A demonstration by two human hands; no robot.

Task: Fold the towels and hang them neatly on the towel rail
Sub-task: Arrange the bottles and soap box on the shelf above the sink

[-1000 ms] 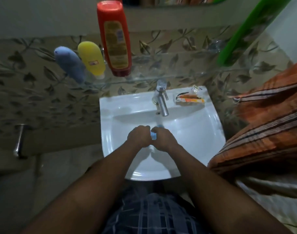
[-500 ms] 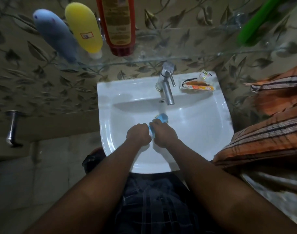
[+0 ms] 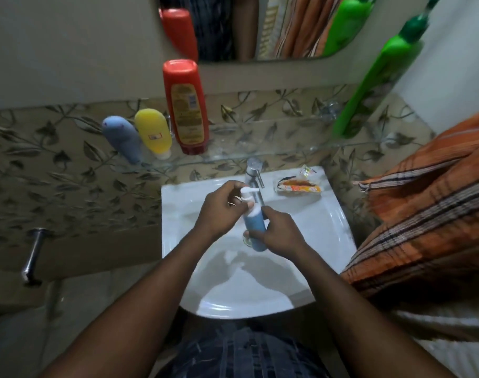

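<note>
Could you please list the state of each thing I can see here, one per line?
Pump bottle: held tilted over the sink
Left hand: grips its pump top
Right hand: grips its body
Tap: no water seen running
Towel: draped in loose folds, right side
Red bottle: standing cap down on the shelf

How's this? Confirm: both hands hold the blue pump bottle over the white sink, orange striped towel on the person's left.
Wrong side: the head view shows the orange striped towel on the person's right. The left hand and right hand do hold the blue pump bottle over the white sink.
</note>
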